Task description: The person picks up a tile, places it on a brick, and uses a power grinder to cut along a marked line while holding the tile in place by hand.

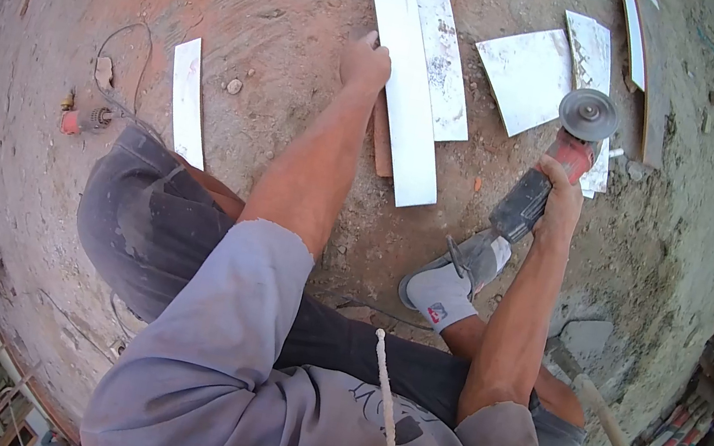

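Observation:
My left hand [366,62] is closed at the left edge of a long white strip [406,79], its fingers at the strip's rim. My right hand [562,197] is wrapped round an angle grinder [529,196], whose round disc [588,115] points away from me. The long strip lies over a reddish-brown piece [382,137] and beside a shorter, stained white piece [443,61]. A wide white piece [527,79] and a narrow dirty one [588,49] lie on the ground near the disc.
A small white strip [189,103] and a red power tool [86,121] with a cable lie at left. My shoe [446,287] is below the grinder. A long-handled tool [615,440] lies at lower right. A curved strip [637,43] is at upper right.

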`<act>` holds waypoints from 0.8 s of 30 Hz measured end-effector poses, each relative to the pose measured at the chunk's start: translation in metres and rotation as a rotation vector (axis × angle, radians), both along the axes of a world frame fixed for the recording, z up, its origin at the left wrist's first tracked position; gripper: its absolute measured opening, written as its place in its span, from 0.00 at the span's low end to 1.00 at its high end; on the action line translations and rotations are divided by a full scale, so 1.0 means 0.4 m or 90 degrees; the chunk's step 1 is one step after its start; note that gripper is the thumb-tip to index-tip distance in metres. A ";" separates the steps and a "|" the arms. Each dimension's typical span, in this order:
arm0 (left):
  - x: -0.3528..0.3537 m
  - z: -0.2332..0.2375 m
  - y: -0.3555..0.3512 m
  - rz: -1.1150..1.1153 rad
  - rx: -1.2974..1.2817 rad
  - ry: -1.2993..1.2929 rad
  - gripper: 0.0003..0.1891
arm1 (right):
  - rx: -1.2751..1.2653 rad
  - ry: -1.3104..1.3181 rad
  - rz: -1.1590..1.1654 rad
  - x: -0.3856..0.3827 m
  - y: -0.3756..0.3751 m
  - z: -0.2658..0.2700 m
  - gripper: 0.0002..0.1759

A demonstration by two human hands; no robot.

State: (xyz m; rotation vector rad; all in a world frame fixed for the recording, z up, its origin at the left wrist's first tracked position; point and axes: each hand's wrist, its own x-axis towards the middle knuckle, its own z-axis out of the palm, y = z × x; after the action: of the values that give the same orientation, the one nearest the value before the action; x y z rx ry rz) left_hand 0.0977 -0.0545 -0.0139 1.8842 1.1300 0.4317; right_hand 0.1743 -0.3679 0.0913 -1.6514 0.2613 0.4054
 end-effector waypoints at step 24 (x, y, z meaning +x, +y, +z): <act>-0.005 0.016 0.008 -0.028 0.009 -0.021 0.17 | -0.088 -0.020 0.083 -0.026 0.023 0.027 0.16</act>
State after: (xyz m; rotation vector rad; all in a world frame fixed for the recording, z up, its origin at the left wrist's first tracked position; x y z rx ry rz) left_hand 0.0958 -0.0514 -0.0077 1.9036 1.0651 0.4459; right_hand 0.1640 -0.3587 0.1022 -1.8156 0.1609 0.4675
